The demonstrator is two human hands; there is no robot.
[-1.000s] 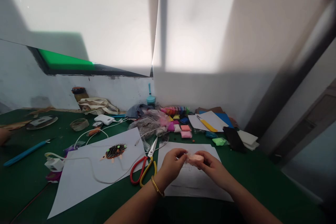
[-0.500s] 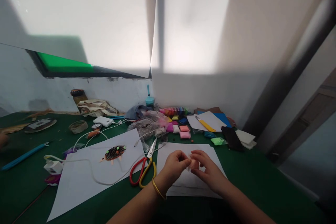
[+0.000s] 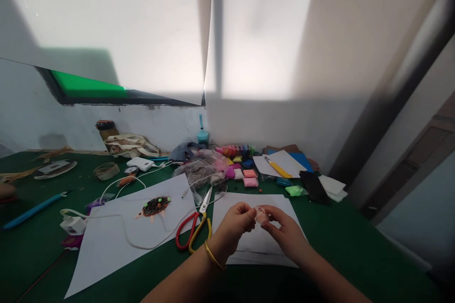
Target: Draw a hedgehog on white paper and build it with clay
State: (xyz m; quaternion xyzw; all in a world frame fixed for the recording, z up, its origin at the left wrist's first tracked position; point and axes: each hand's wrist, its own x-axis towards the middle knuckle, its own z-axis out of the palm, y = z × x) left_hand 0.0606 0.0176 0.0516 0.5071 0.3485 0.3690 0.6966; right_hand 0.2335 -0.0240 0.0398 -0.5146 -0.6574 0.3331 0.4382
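Observation:
Between my two hands, above the white paper (image 3: 263,246), is a small clear plastic packet (image 3: 261,216) with something peach-pink inside, looking like modelling clay. My left hand (image 3: 237,222) pinches its left edge with thumb and index finger. On the other side, my right hand (image 3: 282,229) grips it between thumb and fingers. Scissors (image 3: 202,218) with one red and one yellow handle lie partly open left of my left hand. Farther left, a hedgehog-like figure (image 3: 155,207) with dark spines and green dots rests on another white sheet (image 3: 117,246).
Several coloured clay packets (image 3: 250,182) lie beyond the paper. A yellow utility knife (image 3: 277,168) rests on a sheet. A white cable (image 3: 142,248) crosses the left sheet. At the far left are a blue pen-like tool (image 3: 33,210) and part of another person's hand (image 3: 7,191).
My right hand has turned and its fingers have closed in on the packet, which now shows more clear plastic. The other person's hand at the far left has shifted slightly.

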